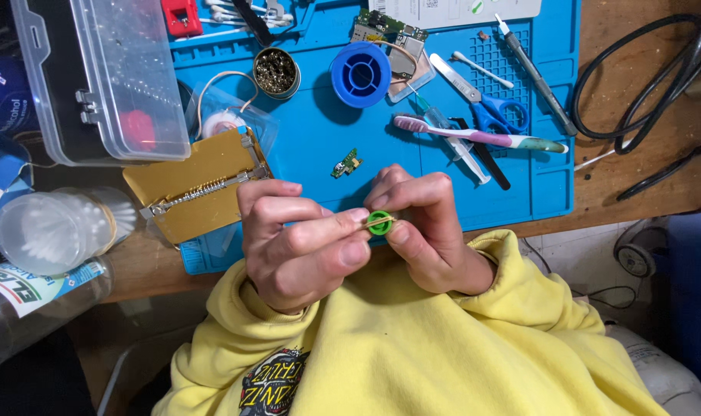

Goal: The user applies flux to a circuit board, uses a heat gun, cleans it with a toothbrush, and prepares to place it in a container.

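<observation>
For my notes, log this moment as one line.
left hand: pinching green spool | right hand: pinching same spool | below: blue mat

Glossy green plastic spool (379,223); matt blue rubbery mat (319,139); worn wooden bench (635,177); soft yellow cloth sleeves (412,339); clear smooth plastic box (108,73); brass-coloured metal holder (200,185).

Both hands are close together in front of the chest. The left hand (300,243) and the right hand (427,227) curl their fingers and pinch with their fingertips touching.
</observation>
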